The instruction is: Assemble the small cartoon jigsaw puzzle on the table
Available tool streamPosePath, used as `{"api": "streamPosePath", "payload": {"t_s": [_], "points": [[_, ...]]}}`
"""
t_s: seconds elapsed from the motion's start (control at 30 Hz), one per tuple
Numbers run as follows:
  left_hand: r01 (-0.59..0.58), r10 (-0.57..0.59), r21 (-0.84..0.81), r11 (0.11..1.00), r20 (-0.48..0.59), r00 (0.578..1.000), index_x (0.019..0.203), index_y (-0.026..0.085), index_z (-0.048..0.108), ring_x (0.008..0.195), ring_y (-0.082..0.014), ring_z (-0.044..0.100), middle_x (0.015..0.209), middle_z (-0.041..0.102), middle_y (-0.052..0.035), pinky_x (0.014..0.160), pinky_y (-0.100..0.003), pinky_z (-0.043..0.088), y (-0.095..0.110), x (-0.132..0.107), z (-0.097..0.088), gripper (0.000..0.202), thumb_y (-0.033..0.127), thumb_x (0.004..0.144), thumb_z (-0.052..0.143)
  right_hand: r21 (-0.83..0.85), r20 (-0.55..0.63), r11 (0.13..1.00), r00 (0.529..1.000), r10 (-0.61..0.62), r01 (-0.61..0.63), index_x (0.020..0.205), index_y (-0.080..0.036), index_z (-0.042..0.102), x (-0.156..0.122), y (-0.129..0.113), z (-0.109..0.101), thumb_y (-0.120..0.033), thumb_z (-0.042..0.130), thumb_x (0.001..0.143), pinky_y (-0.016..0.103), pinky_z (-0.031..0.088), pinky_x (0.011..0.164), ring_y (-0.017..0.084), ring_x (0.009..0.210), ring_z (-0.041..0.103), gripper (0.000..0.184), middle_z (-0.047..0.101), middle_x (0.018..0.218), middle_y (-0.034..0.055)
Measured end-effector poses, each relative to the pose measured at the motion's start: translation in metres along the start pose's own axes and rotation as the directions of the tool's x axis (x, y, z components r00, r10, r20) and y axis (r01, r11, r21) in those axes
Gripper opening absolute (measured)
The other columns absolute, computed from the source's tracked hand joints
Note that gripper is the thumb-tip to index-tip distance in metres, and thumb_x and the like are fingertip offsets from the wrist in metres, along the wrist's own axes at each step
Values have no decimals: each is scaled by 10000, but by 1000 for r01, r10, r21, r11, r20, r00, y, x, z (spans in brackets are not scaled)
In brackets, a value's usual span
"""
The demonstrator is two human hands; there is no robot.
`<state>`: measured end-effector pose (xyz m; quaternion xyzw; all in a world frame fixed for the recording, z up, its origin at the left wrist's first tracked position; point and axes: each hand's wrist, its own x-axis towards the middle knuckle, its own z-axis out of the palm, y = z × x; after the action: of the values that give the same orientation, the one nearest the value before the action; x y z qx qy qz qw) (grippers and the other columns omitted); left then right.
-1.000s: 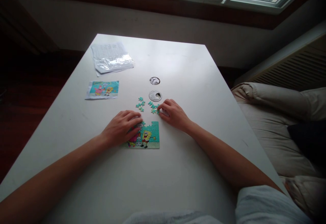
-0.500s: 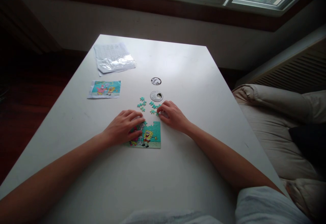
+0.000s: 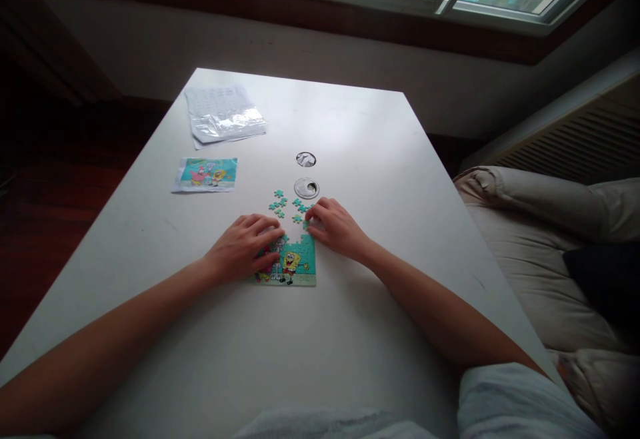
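A partly assembled jigsaw puzzle with cartoon figures lies flat on the white table, its far edge uneven. My left hand rests over the puzzle's left part, fingers apart, and hides some of it. Just beyond the puzzle's far right corner, my right hand pinches a small teal puzzle piece between thumb and fingers. Loose puzzle pieces lie in a small group past the left fingertips. More loose pieces are beside the right fingertips, partly covered by them.
A printed reference picture of the same figures lies at the left. Behind it are papers in a clear plastic sleeve. Two round fittings, a grommet and a hole, sit in the table. A beige sofa stands right.
My right hand has shifted slightly left with the piece at its fingertips. The puzzle has slid a little away from me, while my left hand stays nearly in place.
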<state>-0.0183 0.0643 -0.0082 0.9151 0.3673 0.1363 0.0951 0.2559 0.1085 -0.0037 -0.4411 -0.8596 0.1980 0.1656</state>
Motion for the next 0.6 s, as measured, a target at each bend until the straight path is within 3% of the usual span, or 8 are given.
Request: {"api": "streamPosePath", "payload": {"t_s": [0.17,0.33,0.43,0.6], "points": [[11,-11,26,1000,8,1000,1335,247,563,1235,-284,512,1359,585,-85,1029,-447,403,2,1,0,409,406,958,576,83,-3,996,999,38,-37,913,-214,622,3,3,3,-159,661,803,355,407,847,223,942,526,129,606,977,53],[16,-16,38,999,1,1000,1338,255,559,1235,-288,512,1351,584,-88,1017,-445,410,4,2,1,423,413,947,593,233,-46,970,997,-67,76,820,-221,602,4,-1,8,-94,615,787,355,391,889,201,906,540,132,652,877,9],[13,-14,45,999,7,1000,1335,247,555,1232,-287,512,1355,582,-89,1016,-446,408,4,2,1,415,414,956,579,263,-64,956,991,-114,127,846,-223,609,4,-3,11,-83,611,785,359,397,897,203,913,544,153,659,870,7],[13,-13,35,999,2,1000,1335,249,552,1227,-287,513,1356,580,-86,1021,-451,405,3,2,1,416,421,957,574,172,-19,963,979,-205,205,999,-249,677,3,-4,11,-139,649,834,388,408,926,222,967,527,200,631,999,44]]}}
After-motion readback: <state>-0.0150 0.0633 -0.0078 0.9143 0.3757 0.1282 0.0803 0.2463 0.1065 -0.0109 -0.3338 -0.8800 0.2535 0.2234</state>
